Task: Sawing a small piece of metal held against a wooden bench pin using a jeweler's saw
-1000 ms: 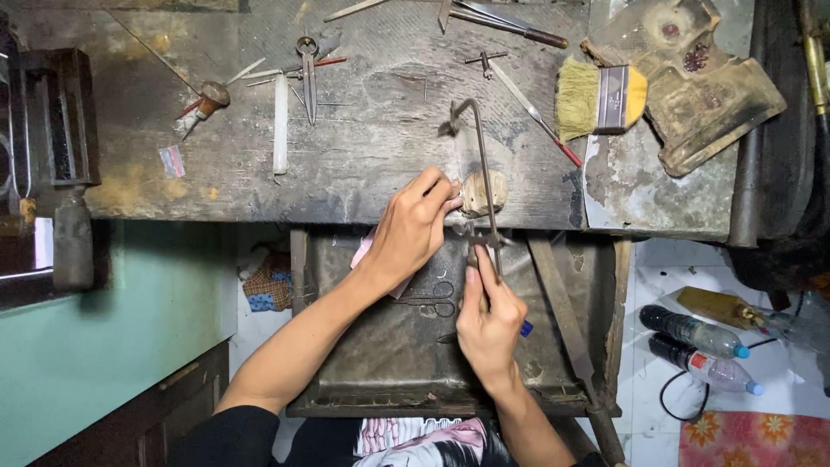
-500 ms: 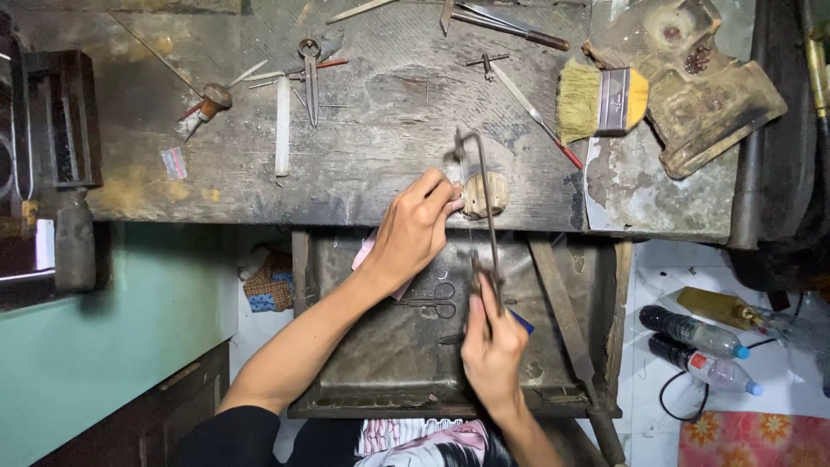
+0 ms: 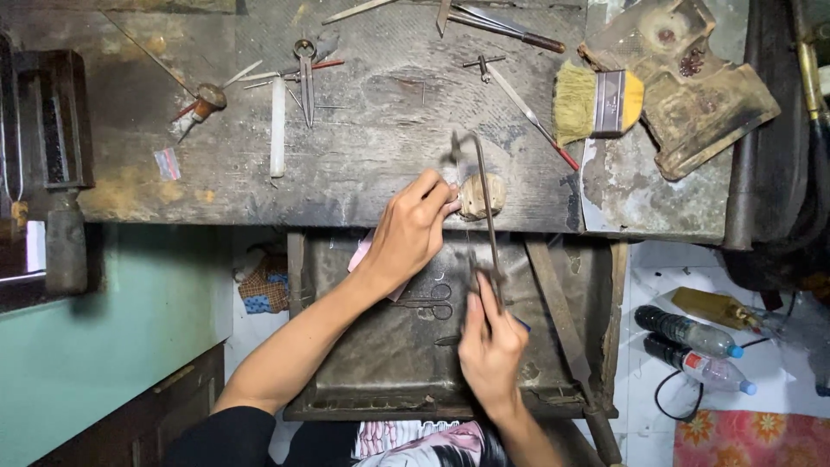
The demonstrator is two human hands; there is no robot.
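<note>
My right hand (image 3: 491, 346) grips the handle of a thin metal-framed saw (image 3: 484, 199) that runs up from the hand over the bench edge. My left hand (image 3: 413, 229) pinches a small workpiece, too small to make out, against the little wooden bench pin (image 3: 481, 194) at the front edge of the worn wooden workbench (image 3: 363, 156). The saw frame looks motion-blurred next to the pin. Below my hands sits a dark metal catch tray (image 3: 363, 380) with a pair of scissors (image 3: 430, 302) lying in it.
On the bench lie a yellow-bristled brush (image 3: 598, 102), dividers (image 3: 306, 73), a white stick (image 3: 277, 130), files and picks (image 3: 510, 30), and a worn wooden block (image 3: 692, 82) at the right. Two bottles (image 3: 692, 342) lie on the floor at the right. A dark vise-like fixture (image 3: 60, 130) stands at the left.
My right hand has slid down toward me and then up a little with the saw, whose frame has shifted along the pin. My left hand has stayed at the bench pin.
</note>
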